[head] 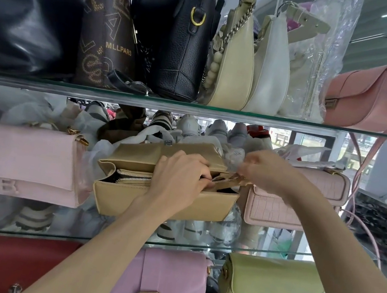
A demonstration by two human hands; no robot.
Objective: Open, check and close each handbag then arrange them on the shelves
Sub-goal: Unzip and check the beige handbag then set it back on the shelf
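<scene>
Head view: a tan handbag (164,198) sits mid-length on the middle glass shelf (272,252), near its front edge, flap thrown back, top open, inner zip (131,177) partly undone. Left hand (180,177) lies over the open mouth, fingers (202,170) curled down onto the zip line, gripping at the zipped compartment. Right hand (266,169) is at the bag's right end, fingers pinched together at what looks like the zip pull; the pull itself is too small to make out. To the left, touching nothing of the tan bag, a pale pink handbag (18,159); just beside on the right, a pink croc-textured handbag (291,210). Top shelf (144,99) carries a packed row, with a salmon handbag (372,98) towards its right end. Lower shelf: red handbag (12,262), lilac handbag (166,279), green handbag (271,288).
</scene>
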